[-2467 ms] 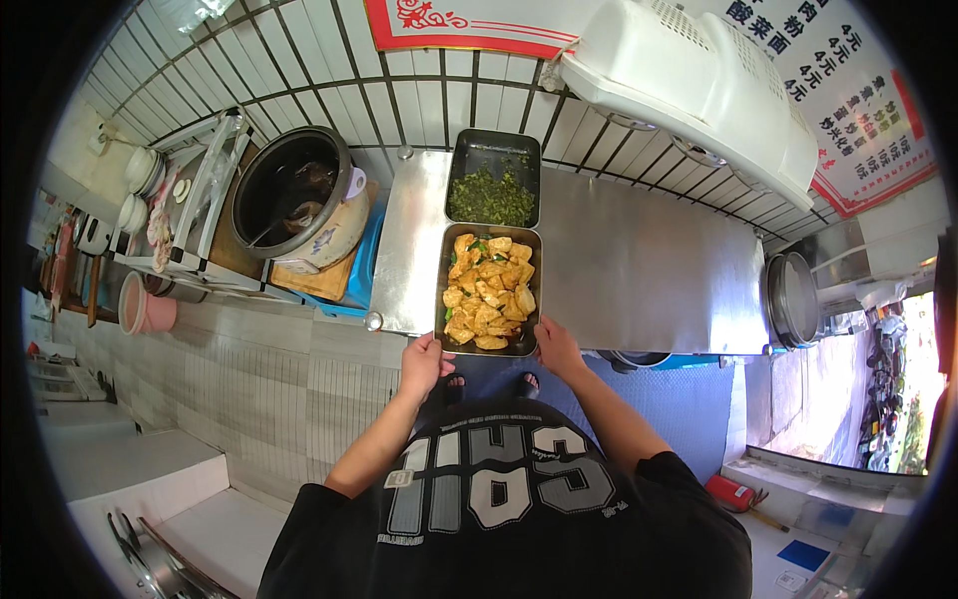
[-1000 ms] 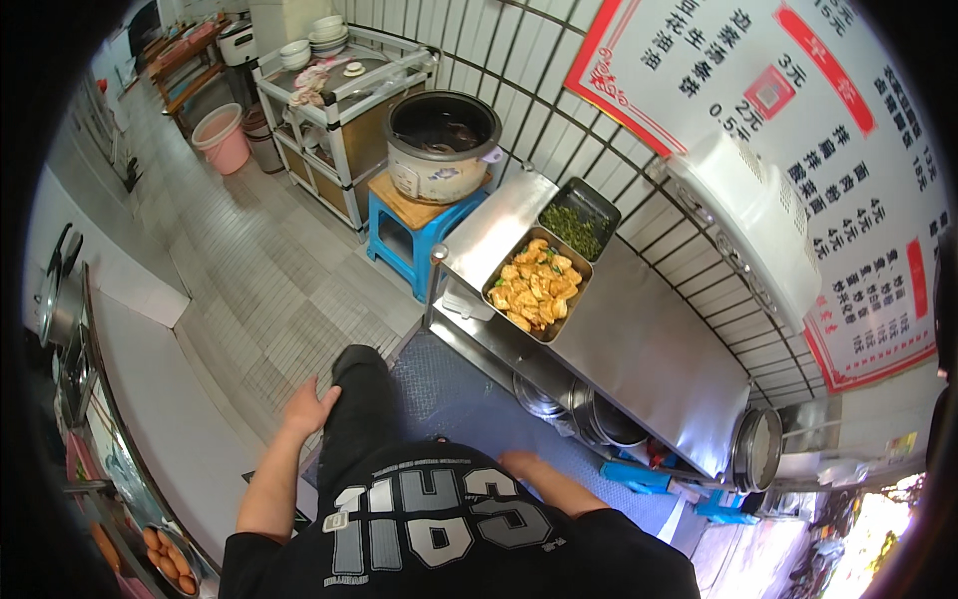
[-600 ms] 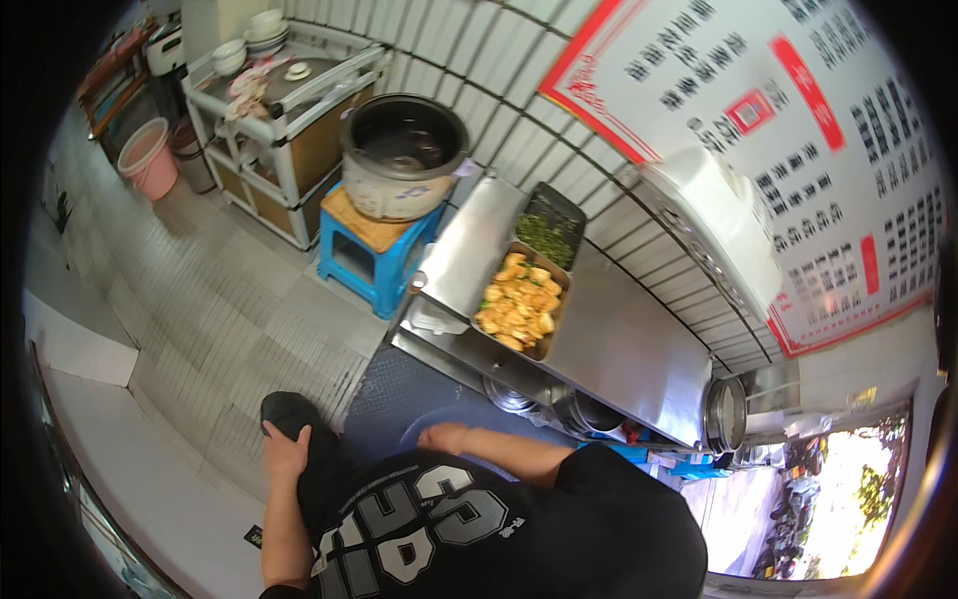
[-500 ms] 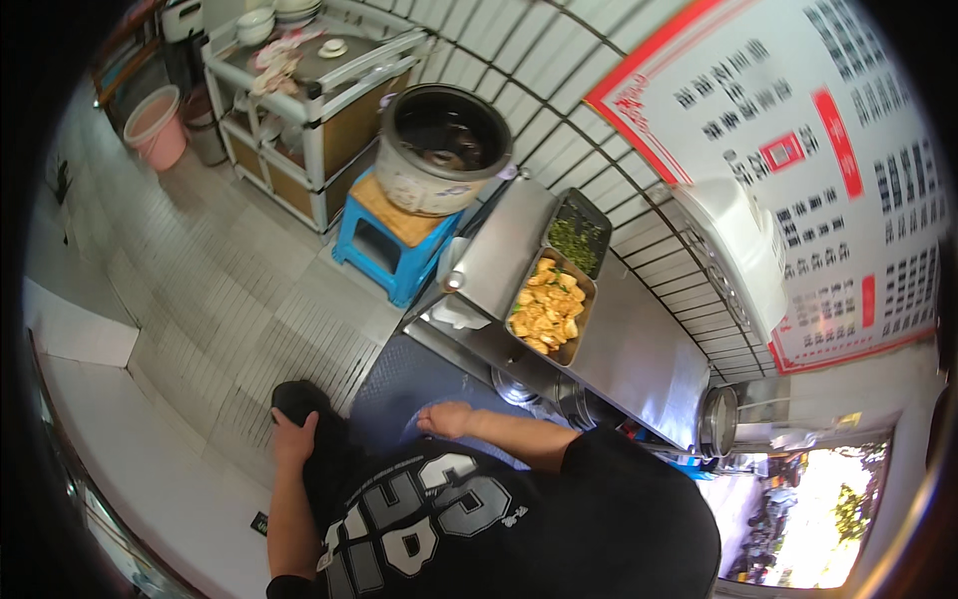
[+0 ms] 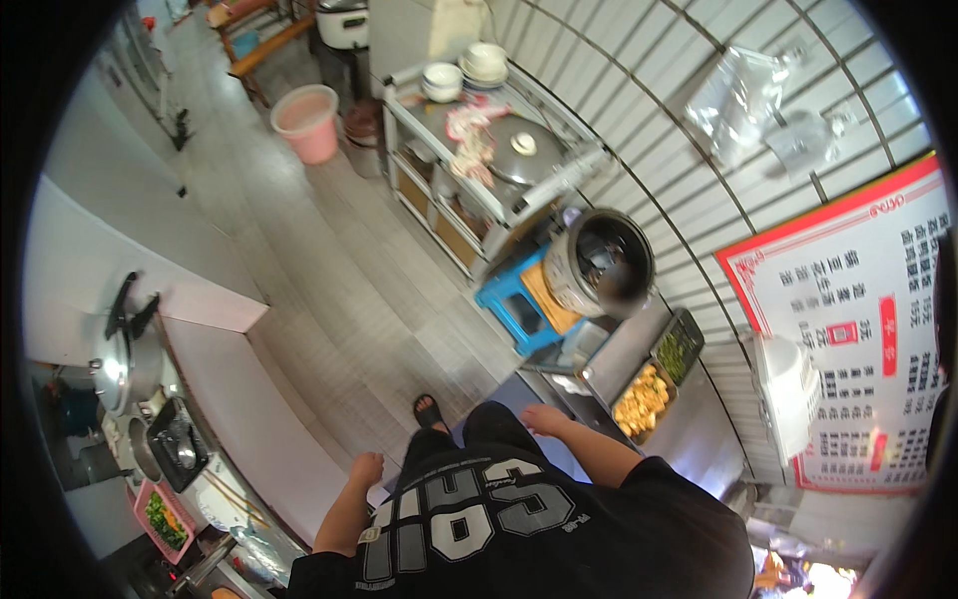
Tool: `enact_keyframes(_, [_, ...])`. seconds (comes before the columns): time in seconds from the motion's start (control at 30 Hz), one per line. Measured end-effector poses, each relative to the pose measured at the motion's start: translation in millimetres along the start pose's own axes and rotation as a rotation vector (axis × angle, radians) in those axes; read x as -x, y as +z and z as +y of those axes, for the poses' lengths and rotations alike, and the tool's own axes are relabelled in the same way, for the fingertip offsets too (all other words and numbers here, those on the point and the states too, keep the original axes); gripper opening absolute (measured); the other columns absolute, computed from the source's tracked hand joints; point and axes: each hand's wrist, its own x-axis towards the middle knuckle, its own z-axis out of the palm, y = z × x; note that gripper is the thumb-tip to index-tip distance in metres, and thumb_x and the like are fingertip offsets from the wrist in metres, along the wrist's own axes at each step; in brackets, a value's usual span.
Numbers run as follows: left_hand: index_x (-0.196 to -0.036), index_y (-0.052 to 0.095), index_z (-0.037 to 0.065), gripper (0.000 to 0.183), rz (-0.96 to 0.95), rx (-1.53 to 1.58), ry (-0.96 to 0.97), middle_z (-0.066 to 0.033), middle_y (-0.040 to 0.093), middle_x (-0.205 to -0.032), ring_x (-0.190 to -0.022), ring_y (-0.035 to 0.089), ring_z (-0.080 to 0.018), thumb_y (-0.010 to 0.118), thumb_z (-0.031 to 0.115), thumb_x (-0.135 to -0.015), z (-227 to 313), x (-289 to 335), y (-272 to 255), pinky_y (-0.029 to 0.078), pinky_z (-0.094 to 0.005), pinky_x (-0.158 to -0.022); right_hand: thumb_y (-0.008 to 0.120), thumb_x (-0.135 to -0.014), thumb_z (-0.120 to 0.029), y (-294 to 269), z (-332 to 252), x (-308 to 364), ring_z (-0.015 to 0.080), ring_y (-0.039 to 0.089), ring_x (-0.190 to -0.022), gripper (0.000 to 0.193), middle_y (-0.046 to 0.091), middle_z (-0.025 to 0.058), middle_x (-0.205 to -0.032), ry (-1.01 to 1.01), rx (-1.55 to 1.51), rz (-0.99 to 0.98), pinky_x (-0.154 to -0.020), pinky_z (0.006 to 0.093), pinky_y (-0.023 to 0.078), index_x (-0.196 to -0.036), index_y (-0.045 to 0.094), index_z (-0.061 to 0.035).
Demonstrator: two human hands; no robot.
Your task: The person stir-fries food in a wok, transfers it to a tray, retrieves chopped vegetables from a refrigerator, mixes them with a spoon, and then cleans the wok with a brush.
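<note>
Grip, left hand: fingers curled, nothing visible in it; how tightly closed cannot be told. Right hand: loosely bent, also no object seen, closure unclear. Nearest thing: steel tray, right of centre in the frame, on the table. Judged good practice: hold the right forearm clear of the tray's corner and elbows close, since the passage looks narrow.

Containers: steel tray carries golden chunks; dark tray beside it, chopped greens. Above them, wide pot, uncovered, dark contents unidentified. Lower left: pink basket, greens and orange pieces. Upper left: pink bucket, contents unclear.
</note>
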Motion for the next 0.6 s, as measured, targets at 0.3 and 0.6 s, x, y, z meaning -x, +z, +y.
enact_keyframes(0.3, [-0.073, 0.065, -0.004, 0.059, 0.351, 0.896, -0.764, -0.0140, 0.060, -0.060, -0.045, 0.057, -0.0229, 0.048, 0.049, -0.092, -29, 54, -137, 0.050, -0.0374, -0.045, 0.045, -0.092, -0.025, -55, 61, -71, 0.0213, 0.064, -0.059, 0.023, 0.063, 0.0084, -0.078, 0.526, -0.539, -0.159, -0.045, 0.0385, 0.050, -0.089, 0.063, -0.0103])
enact_keyframes(0.6, [-0.072, 0.067, 0.001, 0.065, 0.669, 0.628, -0.516, -0.0194, 0.059, -0.057, -0.052, 0.057, -0.0391, 0.035, 0.052, -0.097, 17, 7, -191, 0.045, -0.0464, -0.050, 0.056, -0.078, -0.014, -243, -33, -237, 0.0324, 0.066, -0.068, 0.011, 0.065, 0.0159, -0.072, -0.452, 0.617, 0.033, -0.057, 0.0435, 0.053, -0.079, 0.064, -0.0051])
